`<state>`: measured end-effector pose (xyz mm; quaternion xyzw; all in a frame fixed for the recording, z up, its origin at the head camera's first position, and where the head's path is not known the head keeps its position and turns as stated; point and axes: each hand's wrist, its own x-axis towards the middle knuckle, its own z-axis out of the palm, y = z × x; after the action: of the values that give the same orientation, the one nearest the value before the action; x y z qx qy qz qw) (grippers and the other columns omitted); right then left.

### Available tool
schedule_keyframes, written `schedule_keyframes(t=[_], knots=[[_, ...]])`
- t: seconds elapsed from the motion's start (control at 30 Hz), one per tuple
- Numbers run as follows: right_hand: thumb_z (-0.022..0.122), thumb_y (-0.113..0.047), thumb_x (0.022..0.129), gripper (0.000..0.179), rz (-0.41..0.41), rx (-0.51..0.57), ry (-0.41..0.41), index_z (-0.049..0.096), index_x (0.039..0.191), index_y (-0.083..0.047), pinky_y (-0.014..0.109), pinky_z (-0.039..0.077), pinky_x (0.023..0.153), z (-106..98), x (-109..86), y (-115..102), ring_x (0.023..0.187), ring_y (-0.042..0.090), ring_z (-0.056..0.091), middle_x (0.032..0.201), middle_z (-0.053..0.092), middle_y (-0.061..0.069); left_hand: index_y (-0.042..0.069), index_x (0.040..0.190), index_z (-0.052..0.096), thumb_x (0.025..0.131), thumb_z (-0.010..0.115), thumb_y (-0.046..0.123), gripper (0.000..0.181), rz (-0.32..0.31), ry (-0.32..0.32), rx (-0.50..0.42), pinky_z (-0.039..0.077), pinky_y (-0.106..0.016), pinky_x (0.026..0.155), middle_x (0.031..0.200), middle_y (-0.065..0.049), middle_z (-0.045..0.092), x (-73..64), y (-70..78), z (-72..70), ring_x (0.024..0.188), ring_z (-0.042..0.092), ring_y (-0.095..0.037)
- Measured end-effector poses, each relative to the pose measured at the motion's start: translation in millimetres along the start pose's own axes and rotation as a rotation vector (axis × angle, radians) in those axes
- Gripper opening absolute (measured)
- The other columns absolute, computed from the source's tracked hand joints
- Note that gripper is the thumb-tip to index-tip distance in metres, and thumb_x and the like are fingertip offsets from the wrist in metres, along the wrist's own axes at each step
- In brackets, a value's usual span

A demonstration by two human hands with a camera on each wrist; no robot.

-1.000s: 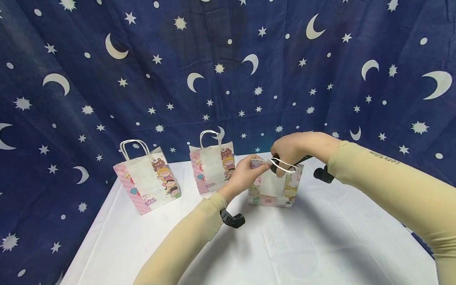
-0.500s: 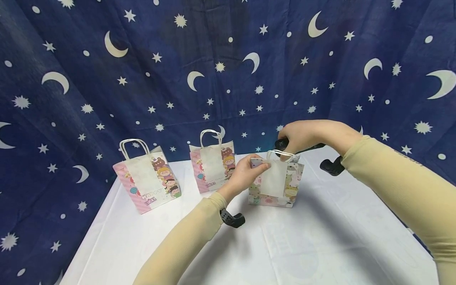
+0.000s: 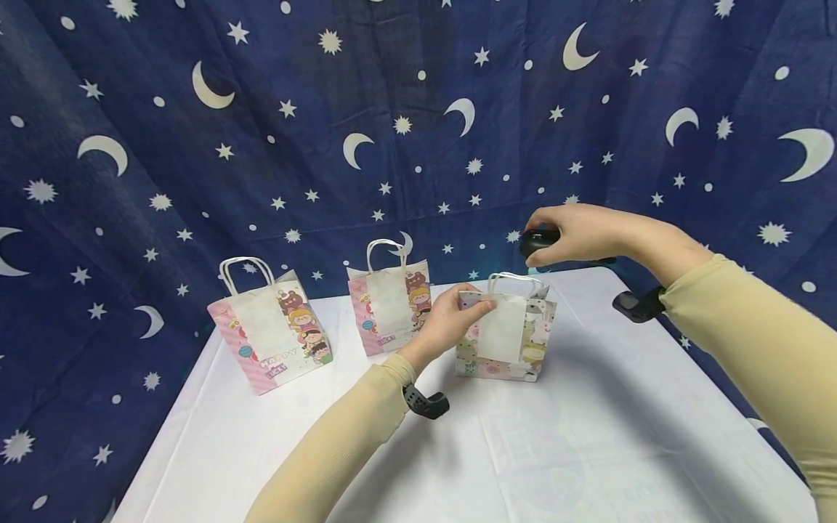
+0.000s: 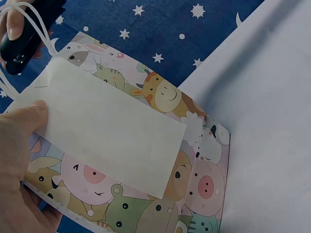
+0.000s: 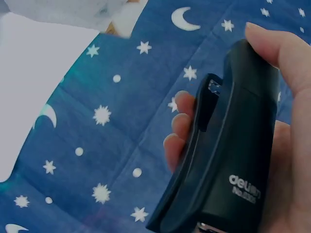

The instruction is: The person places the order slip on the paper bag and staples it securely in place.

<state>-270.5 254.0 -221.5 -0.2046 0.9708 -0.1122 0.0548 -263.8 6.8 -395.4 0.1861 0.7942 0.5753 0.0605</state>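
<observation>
My right hand (image 3: 585,231) grips a black stapler (image 5: 243,131), held in the air above and to the right of an animal-print paper gift bag (image 3: 540,338). The stapler's jaws stand slightly apart in the right wrist view. With thumb in front and fingers behind, my left hand (image 3: 443,324) pinches the bag's upper left edge. A blank white paper panel (image 4: 116,126) covers the bag's front below its white twisted handles (image 4: 36,22). A thin staple-like line (image 4: 41,87) shows near the panel's top, by the left thumb. The bag stands upright on the table.
Two pink paper bags with cartoon figures stand to the left, one at the far left (image 3: 268,338) and one nearer the middle (image 3: 391,309). A white cloth covers the table (image 3: 575,450). Behind it hangs a dark blue curtain (image 3: 418,65) with moons and stars.
My right hand has lifted the stapler up and to the right, off the animal-print bag's top edge. The bag's handles stand up again. My left hand keeps its pinch.
</observation>
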Motion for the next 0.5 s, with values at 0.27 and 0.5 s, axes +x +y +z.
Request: schedule_keyframes(t=[0.27, 0.5], knots=[[0.073, -0.06, 0.088, 0.079, 0.095, 0.082, 0.053, 0.052, 0.143, -0.007, 0.062, 0.049, 0.087, 1, -19.5, 40, 0.109, 0.037, 0.059, 0.128, 0.061, 0.021, 0.021, 0.114, 0.067, 0.097, 0.071, 0.041, 0.026, 0.013, -0.001, 0.005, 0.046, -0.031, 0.062, 0.09, -0.001, 0.063, 0.3, -1.3, 1.2, 0.076, 0.056, -0.015], [0.072, -0.059, 0.09, 0.078, 0.13, 0.122, 0.047, 0.051, 0.142, -0.005, 0.055, 0.051, 0.078, 25, -38.1, 74, 0.101, 0.034, 0.062, 0.121, 0.064, 0.02, 0.021, 0.115, 0.067, 0.097, 0.071, 0.042, 0.029, 0.007, 0.006, 0.003, 0.044, -0.032, 0.06, 0.088, -0.002, 0.062, -0.6, 0.9, 0.8, 0.075, 0.055, -0.016]])
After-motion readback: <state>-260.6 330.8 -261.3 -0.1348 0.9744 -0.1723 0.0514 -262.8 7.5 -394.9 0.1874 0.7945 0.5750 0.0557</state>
